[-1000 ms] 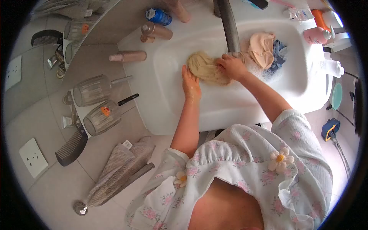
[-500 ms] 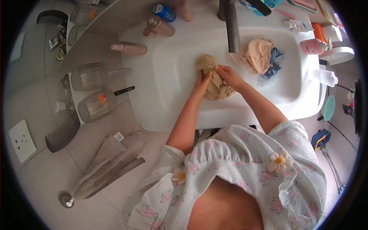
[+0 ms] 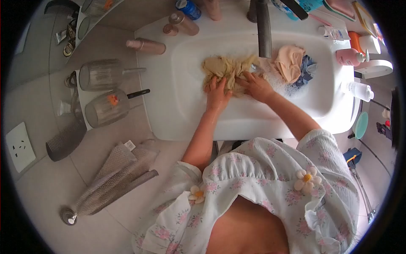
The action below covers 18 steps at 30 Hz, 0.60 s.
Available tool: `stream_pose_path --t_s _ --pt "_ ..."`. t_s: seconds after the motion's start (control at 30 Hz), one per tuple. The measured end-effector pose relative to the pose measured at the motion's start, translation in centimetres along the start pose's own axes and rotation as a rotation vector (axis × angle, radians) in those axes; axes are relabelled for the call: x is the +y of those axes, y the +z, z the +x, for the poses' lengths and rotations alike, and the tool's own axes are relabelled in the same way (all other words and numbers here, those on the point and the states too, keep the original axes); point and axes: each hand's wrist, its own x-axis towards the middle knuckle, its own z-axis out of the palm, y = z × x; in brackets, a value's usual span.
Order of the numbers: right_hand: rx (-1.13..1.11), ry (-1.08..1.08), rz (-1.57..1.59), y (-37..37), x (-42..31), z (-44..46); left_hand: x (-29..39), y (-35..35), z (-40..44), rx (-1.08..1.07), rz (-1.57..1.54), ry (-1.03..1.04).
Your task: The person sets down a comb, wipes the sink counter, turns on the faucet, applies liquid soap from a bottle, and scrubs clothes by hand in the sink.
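A wet beige cloth [image 3: 230, 70], probably a garment, lies spread and crumpled in the middle of the white sink [image 3: 177, 84]. My left hand [image 3: 218, 95] rests on its near left part, fingers apart and pointing away from me. On the near right part lies my right hand [image 3: 256, 86], with its fingers stretched out over the fabric. Right of the beige cloth, a peach-coloured garment [image 3: 289, 63] and a blue cloth [image 3: 306, 70] sit together among soap suds. The dark tap [image 3: 264, 34] reaches over the basin behind my hands.
Pinkish bottles [image 3: 146, 45] and a blue can [image 3: 188, 9] stand along the sink's back left. A pink pump bottle [image 3: 349, 57] and a clear bottle [image 3: 359, 90] are on the right rim. Left, a grey towel [image 3: 114, 182] hangs by cups [image 3: 105, 112] on a shelf.
The beige cloth was bunched and twisted between both hands; now it is spread out in the basin. My hands have loosened from their pinch and lie on it, fingers apart.
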Motion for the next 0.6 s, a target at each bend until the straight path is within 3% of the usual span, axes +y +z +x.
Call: stream_pose_path --t_s 0.07,0.1,0.17,0.23,0.3,0.33,0.4,0.5,0.53,0.57,0.6 --pt "-0.061 -0.091 -0.001 -1.9 1.4 1.2 -1.6 2.0 1.4 -0.007 -0.144 -0.098" --pt "0.001 0.108 0.113 -2.9 1.3 1.7 -2.6 3.1 2.0 -0.006 -0.215 -0.148" --pt "0.123 0.505 0.342 -4.0 1.0 3.0 -3.4 3.3 3.4 -0.062 -0.685 -0.292" --pt "0.076 0.423 0.641 1.3 1.5 3.9 1.5 -1.6 2.0 -0.178 -1.300 -0.463" --pt "-0.015 0.334 0.502 -2.8 -7.6 3.6 4.2 -4.0 1.5 -0.250 -1.647 -0.330" --pt "0.149 0.265 0.706 -3.4 -10.8 2.7 3.9 -4.3 1.4 -0.230 -1.632 -0.130" --pt "0.362 -0.123 0.553 -5.0 -14.8 1.3 3.5 -5.0 0.5 -0.315 -1.865 -0.045" --pt "0.232 -0.177 0.447 -6.1 -16.8 0.9 3.5 -4.2 -0.2 -0.266 -1.916 -0.075" --pt "0.310 -0.200 0.343 -4.7 -15.4 1.8 3.8 -3.4 -0.1 -0.219 -1.877 -0.094" --pt "0.324 0.069 0.234 1.3 -12.7 4.4 3.8 -1.8 0.6 -0.135 -1.758 -0.117" --pt "0.337 0.178 0.255 1.4 -10.9 5.9 3.8 -0.9 0.9 -0.068 -1.644 -0.142"
